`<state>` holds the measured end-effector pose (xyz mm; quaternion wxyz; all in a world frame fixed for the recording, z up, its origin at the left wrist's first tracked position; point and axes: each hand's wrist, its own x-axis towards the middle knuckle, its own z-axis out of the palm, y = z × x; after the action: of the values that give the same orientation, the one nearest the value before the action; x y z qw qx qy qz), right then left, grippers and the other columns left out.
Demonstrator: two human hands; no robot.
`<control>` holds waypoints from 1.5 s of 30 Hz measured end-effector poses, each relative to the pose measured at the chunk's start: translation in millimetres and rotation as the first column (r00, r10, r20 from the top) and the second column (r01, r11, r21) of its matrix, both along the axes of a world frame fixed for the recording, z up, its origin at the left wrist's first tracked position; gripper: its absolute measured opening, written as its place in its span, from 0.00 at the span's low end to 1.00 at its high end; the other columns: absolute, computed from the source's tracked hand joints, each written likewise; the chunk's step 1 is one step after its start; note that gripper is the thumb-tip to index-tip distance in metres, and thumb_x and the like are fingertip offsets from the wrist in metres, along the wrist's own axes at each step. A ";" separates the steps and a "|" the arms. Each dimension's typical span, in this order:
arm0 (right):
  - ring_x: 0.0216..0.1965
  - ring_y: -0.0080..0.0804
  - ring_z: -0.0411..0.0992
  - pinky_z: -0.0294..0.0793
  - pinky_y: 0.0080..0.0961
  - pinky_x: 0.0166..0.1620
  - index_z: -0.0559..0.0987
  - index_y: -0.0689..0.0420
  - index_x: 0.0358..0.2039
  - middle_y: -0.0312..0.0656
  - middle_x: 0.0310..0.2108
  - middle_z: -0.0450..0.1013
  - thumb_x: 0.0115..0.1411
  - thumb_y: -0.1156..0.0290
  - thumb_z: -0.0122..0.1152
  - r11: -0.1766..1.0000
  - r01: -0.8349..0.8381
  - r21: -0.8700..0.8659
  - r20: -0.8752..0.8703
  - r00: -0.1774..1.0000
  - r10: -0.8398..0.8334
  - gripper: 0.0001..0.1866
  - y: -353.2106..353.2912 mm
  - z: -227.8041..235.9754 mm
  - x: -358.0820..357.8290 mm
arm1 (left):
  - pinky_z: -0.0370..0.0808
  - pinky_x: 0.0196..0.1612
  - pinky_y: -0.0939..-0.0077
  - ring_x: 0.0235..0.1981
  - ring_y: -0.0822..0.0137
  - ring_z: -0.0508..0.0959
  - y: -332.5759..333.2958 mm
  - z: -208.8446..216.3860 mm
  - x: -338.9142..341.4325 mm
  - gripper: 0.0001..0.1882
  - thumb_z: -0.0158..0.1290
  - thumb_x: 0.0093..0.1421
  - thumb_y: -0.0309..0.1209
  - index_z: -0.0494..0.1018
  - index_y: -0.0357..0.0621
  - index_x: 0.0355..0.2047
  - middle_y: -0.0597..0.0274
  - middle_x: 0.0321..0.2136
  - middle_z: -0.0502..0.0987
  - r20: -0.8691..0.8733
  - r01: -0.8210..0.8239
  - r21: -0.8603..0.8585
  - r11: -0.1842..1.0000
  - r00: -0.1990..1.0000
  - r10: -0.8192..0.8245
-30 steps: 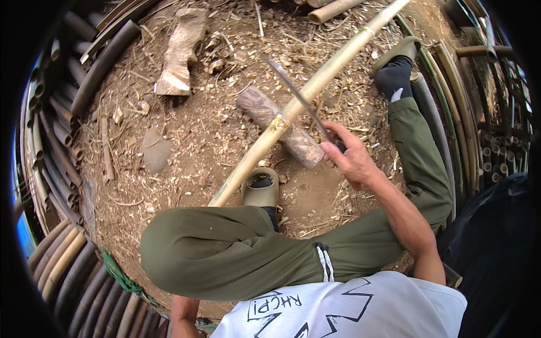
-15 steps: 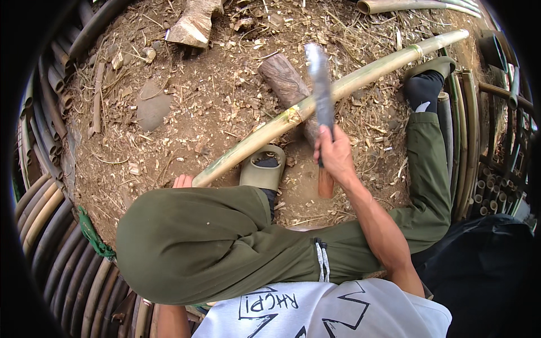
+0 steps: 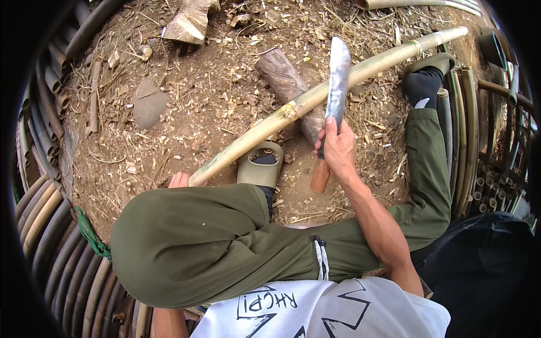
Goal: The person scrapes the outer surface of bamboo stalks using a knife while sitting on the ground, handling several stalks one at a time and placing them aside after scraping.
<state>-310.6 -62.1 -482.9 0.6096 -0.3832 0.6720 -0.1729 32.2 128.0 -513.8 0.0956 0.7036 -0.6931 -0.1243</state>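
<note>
A long pale-green bamboo pole (image 3: 253,135) lies aslant, crossing over a short brown log (image 3: 280,73) on the ground. A freshly cut, yellowish node shows where it rests on the log. My left hand (image 3: 179,179) is at the pole's near end, its fingers closed beside it; my raised knee hides the rest of that hand. My right hand (image 3: 340,147) grips a machete with a wooden handle (image 3: 320,176). Its broad grey blade (image 3: 337,79) points away from me, above the pole and right of the log.
Wood chips litter the brown dirt. A cut wood block (image 3: 187,25) and a flat stone (image 3: 150,104) lie farther off. My sandalled foot (image 3: 260,166) is close to the pole, the other foot (image 3: 425,81) near its far end. Bamboo poles (image 3: 62,276) line the left; more stand at the right.
The machete has swung so its tip now leans right instead of left, and its blade is less blurred. The bamboo pole has stayed nearly in place, with my left hand still at its end.
</note>
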 end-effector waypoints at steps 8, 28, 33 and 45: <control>0.17 0.20 0.70 0.70 0.21 0.20 0.75 0.60 0.36 0.35 0.20 0.72 0.71 0.60 0.52 0.998 -0.014 0.060 0.070 0.997 0.010 0.15 23.4 -3.6 13.3 | 0.68 0.28 0.56 0.27 0.49 0.72 0.1 9.1 -0.1 0.16 0.64 0.49 0.36 0.70 0.41 0.30 0.52 0.24 0.68 -0.055 -0.066 0.114 0.991 0.996 0.073; 0.18 0.20 0.70 0.75 0.21 0.19 0.71 0.60 0.37 0.35 0.23 0.70 0.73 0.62 0.47 0.987 0.161 -0.009 0.013 0.987 -0.161 0.14 -9.9 -4.9 3.2 | 0.71 0.31 0.58 0.30 0.50 0.74 4.6 13.3 -1.8 0.17 0.65 0.50 0.36 0.71 0.40 0.32 0.52 0.28 0.71 -0.063 -0.083 0.118 0.990 0.994 0.091; 0.17 0.19 0.69 0.73 0.20 0.19 0.72 0.60 0.35 0.34 0.21 0.69 0.73 0.61 0.47 0.994 0.069 0.089 0.094 0.993 -0.078 0.15 -1.7 1.7 2.4 | 0.71 0.31 0.55 0.31 0.49 0.77 1.7 8.8 5.5 0.19 0.65 0.52 0.38 0.71 0.40 0.38 0.51 0.29 0.75 -0.034 -0.029 0.082 0.996 0.999 0.032; 0.17 0.19 0.69 0.72 0.23 0.21 0.73 0.61 0.35 0.34 0.20 0.70 0.71 0.60 0.51 1.000 0.016 0.002 0.004 1.000 -0.016 0.16 -2.1 -1.7 5.4 | 0.70 0.28 0.56 0.27 0.49 0.76 -11.1 29.0 -7.8 0.15 0.62 0.53 0.38 0.71 0.44 0.34 0.53 0.26 0.74 -0.055 -0.137 0.145 0.980 0.988 0.146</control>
<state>-305.2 -64.1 -484.6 0.6100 -0.3770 0.6738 -0.1780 24.5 116.9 -484.8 0.0768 0.7517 -0.6272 -0.1886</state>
